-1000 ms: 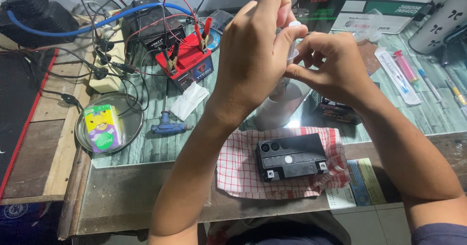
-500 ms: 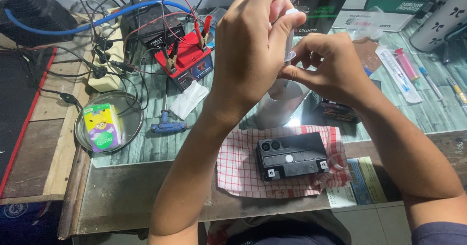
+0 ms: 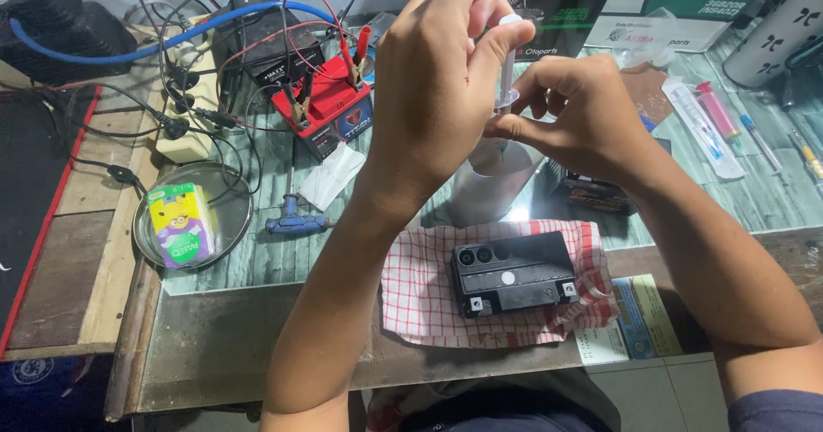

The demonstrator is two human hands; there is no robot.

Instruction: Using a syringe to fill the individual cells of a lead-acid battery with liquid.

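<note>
Both hands hold a clear syringe [image 3: 507,63] upright above a white cup [image 3: 493,188]. The left hand [image 3: 433,89] has its grip closed at the top, thumb over the plunger end. The right hand [image 3: 574,111] pinches the barrel at its flange with fingertips closed on it. Below the cup, a black battery [image 3: 513,273] lies on a red-checked cloth [image 3: 420,299] at the near edge of the surface [image 3: 249,346]. Further left, a red battery [image 3: 330,111] carries clamps and wires.
</note>
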